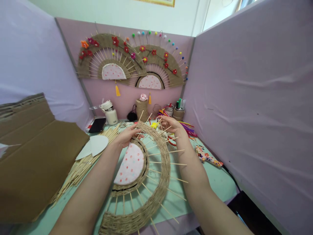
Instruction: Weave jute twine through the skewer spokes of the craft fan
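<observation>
my left hand point(127, 135) pinches the twine-woven fan point(165, 173), woven bands point(146, 223) and dotted centre point(130, 164) done, stick tips point(180, 164) bare, while i cannot tell whether my right hand point(170, 124), fingers curled, holds anything.

Cardboard point(36, 176) at your left, a phone point(97, 125) beside a bottle point(111, 116) beyond it, two fans point(113, 71) on the panel point(69, 36) facing you, a glue gun point(207, 157) at your right.
</observation>
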`<state>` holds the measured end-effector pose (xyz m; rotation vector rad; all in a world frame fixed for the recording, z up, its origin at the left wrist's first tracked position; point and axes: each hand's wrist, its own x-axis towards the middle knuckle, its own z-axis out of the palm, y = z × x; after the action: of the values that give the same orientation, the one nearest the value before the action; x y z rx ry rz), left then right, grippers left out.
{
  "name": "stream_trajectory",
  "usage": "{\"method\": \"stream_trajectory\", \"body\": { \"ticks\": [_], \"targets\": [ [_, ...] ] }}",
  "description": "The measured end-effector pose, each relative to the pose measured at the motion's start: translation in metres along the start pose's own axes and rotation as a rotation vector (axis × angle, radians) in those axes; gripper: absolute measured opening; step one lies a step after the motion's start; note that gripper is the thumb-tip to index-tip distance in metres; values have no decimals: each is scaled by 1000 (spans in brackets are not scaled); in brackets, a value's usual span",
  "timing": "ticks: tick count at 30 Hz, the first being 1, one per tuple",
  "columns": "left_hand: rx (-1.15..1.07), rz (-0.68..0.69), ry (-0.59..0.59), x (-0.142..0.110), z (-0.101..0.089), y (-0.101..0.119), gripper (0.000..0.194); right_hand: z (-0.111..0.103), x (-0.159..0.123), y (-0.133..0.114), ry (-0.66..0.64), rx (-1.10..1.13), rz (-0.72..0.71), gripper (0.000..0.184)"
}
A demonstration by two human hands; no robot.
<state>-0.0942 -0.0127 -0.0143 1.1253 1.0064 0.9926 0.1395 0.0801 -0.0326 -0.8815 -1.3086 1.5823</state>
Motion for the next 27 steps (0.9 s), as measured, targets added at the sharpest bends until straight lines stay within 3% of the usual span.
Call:
{"method": "stream_trajectory", "body": {
  "ticks": [4,11,17,21,27],
  "targets": [
    [-8,-4,18,0,-1,-1,38,-6,5,5,-112,134,36,27],
    [-47,-31,22,3,-1,-6,29,-4,9,0,-168,173,78,34],
    [-64,-35,30,0,-1,-4,28,5,26,-23,-257,42,164,28],
    [-64,-41,24,-3,0,-2,28,0,37,-43,-309,-148,219,22],
    [-80,-43,-1,-3,2,-3,32,-7,39,-71,-438,-232,156,29]
  ]
}}
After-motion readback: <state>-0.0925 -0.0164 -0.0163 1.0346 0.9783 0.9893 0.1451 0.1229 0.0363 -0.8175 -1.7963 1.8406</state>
